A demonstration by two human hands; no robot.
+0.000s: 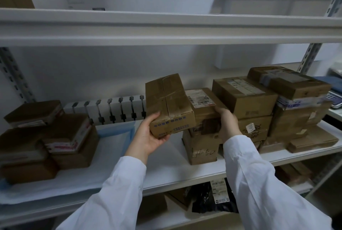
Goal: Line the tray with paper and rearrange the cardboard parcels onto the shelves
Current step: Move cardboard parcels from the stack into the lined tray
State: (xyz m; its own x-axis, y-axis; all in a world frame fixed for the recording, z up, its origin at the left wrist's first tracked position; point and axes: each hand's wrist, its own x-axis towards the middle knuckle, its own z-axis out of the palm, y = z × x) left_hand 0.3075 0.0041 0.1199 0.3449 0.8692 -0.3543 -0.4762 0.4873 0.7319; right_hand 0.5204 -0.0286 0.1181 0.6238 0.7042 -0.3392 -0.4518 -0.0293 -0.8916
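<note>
Left hand (148, 135) cups the tilted cardboard parcel's (169, 105) near-left corner, thumb on top. Right hand (226, 122) grips the labelled parcel (202, 107) just right, fingers curled over.

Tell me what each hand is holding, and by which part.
The left hand grips the taped parcel by its near lower-left corner, clear of the shelf. The right hand grips the labelled parcel at its near right end.
</note>
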